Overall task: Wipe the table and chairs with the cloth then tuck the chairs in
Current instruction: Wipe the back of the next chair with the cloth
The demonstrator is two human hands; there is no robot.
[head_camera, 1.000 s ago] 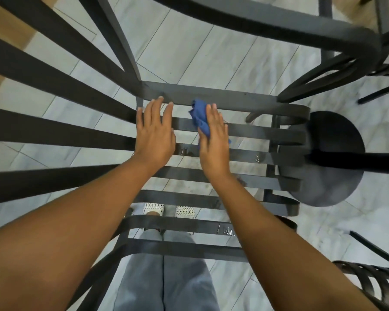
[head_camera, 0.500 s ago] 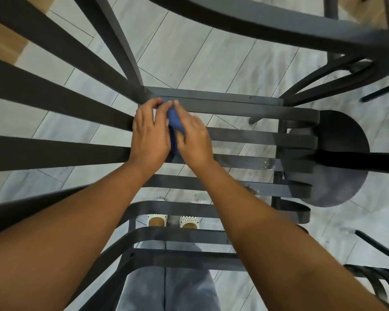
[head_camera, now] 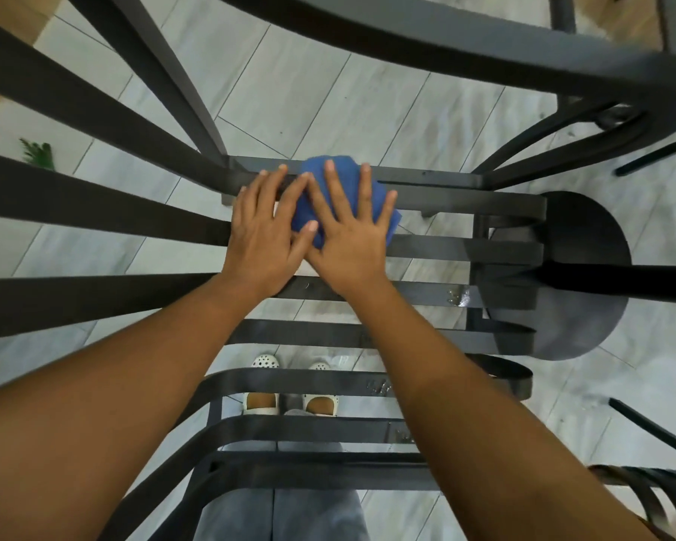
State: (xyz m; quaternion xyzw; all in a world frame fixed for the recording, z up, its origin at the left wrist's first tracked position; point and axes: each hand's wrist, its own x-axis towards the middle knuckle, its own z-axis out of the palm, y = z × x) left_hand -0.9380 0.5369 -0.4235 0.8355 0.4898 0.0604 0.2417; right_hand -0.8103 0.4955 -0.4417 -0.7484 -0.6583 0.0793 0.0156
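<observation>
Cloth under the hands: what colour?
Blue cloth, clearest in the head view.

no text, label, brand, number or sign can be read anywhere in the view. the blue cloth (head_camera: 340, 177) under the hands carries no print that shows, and the dark slats of the chair (head_camera: 465, 249) around it are plain.

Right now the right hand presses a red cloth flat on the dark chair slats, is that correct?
Not quite: the cloth is blue, not red. The head view shows the right hand pressing it flat on the dark chair slats.
</observation>
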